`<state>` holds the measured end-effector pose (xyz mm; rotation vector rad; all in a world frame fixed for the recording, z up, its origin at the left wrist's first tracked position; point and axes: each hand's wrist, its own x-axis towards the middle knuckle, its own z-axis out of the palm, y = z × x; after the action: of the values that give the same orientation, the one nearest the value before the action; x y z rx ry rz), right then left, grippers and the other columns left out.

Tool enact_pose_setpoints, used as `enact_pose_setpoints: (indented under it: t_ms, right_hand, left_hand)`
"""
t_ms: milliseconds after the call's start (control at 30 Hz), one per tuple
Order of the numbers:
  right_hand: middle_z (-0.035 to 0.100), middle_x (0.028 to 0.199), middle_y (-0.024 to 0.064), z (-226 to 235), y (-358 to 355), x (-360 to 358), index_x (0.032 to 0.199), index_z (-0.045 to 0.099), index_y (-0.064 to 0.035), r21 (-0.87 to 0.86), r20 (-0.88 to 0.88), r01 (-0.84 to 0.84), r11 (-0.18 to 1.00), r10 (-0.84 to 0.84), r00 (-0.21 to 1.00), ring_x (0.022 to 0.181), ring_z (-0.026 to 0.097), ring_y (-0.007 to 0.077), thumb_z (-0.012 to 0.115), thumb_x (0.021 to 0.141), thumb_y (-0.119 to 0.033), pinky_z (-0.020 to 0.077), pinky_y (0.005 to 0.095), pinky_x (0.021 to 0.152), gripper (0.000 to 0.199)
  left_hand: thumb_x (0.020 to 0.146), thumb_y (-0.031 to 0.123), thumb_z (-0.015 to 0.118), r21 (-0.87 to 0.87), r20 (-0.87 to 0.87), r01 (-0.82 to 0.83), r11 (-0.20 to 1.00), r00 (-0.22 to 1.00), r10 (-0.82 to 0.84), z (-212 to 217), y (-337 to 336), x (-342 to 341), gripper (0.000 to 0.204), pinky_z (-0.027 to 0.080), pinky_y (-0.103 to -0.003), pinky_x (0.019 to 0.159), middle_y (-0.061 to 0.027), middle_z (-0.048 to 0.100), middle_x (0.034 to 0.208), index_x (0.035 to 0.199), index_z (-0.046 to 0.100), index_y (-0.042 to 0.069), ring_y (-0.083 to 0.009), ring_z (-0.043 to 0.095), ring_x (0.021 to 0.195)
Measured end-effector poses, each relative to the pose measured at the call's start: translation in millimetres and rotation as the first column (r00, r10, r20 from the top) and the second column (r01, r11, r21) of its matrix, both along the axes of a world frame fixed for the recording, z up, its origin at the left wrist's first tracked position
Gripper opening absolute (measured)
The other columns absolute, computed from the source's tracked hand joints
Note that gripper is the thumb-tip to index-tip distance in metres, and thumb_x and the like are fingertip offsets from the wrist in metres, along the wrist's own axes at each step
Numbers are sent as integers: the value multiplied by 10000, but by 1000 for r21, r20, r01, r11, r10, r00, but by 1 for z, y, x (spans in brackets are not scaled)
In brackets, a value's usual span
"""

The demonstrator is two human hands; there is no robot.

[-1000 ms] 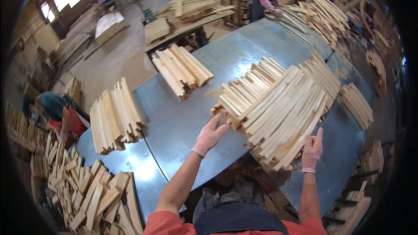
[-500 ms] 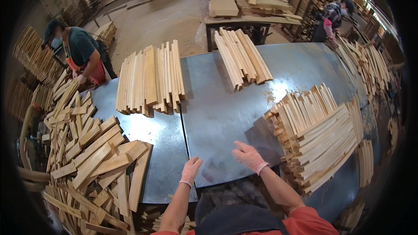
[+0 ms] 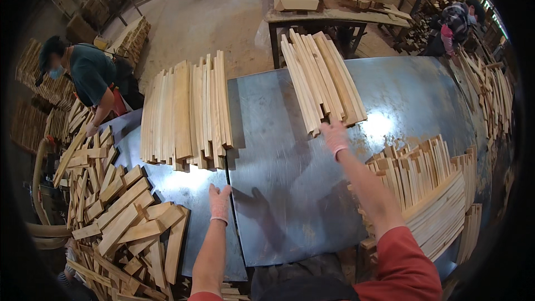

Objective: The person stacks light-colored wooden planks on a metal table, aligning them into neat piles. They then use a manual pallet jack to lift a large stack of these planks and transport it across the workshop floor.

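Observation:
My right hand [image 3: 335, 136], in a pale pink glove, reaches forward to the near ends of the smaller row of wooden slats [image 3: 320, 81] on the metal table. Its fingers are stretched out and overlap the slat ends; whether they press on them is hard to see. My left hand [image 3: 219, 202], gloved the same way, hovers over the tabletop with thumb and fingers apart and nothing between them. Just beyond it lies a wider row of slats [image 3: 183, 114], set side by side with uneven ends.
A loose heap of short boards [image 3: 128, 217] covers the table's left side. On the right stands a tall stack of slats [image 3: 429, 189]. One co-worker [image 3: 92, 75] bends over at the left, another [image 3: 460, 22] at the far right. A bench [image 3: 334, 18] carrying boards stands beyond the table.
My right hand has moved forward to the ends of the smaller slat row. My left hand has shifted left and a little forward. The view has shifted slightly.

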<state>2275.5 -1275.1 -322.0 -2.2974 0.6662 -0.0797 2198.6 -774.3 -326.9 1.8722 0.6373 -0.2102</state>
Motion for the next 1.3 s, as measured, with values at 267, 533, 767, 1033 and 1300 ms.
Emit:
enact_pose_setpoints:
  t_ms: [267,533,767,1033,1300]
  right_hand:
    - [637,1362,316,-93,-184,64,1477,530,26,-395,-123,147,907,-211,970,1271,614,453,600,966,-532,488,497,1096,760]
    - [658,1328,303,-31,-185,108,1380,555,14,-124,-243,379,917,-399,884,1267,625,450,494,983,-556,466,499,1130,697]
    - [649,1365,300,-34,-205,116,1447,540,11,-129,-279,378,917,-400,873,1257,655,420,623,946,-531,516,465,1084,743]
    - [726,1237,137,-26,-200,132,1383,643,-7,590,-99,269,762,-263,960,1109,689,227,820,898,-230,538,391,1015,562]
    - [733,1159,132,-4,-167,166,1334,621,-7,254,-31,43,966,-37,999,1055,689,246,758,782,-84,557,384,953,574]
  left_hand:
    - [888,202,848,199,198,-125,972,977,85,-62,-16,101,935,445,-376,1106,-188,563,1458,1633,332,-27,-266,556,1281]
    - [862,-26,756,-123,232,-175,977,952,200,-58,-19,134,868,565,-316,837,-126,586,1359,1621,334,-16,-208,634,1012]
    - [793,-25,768,-75,193,-153,985,967,165,-36,-37,146,940,578,-336,828,-135,569,1353,1622,327,19,-220,635,999]
    - [735,130,857,190,94,-60,980,995,43,-43,-13,145,953,525,-399,1047,-166,499,1460,1571,417,6,-308,557,1262]
    - [737,193,811,590,51,101,801,985,-162,-34,-24,150,721,480,-474,1055,-267,631,1291,1381,571,-24,-446,604,1201]
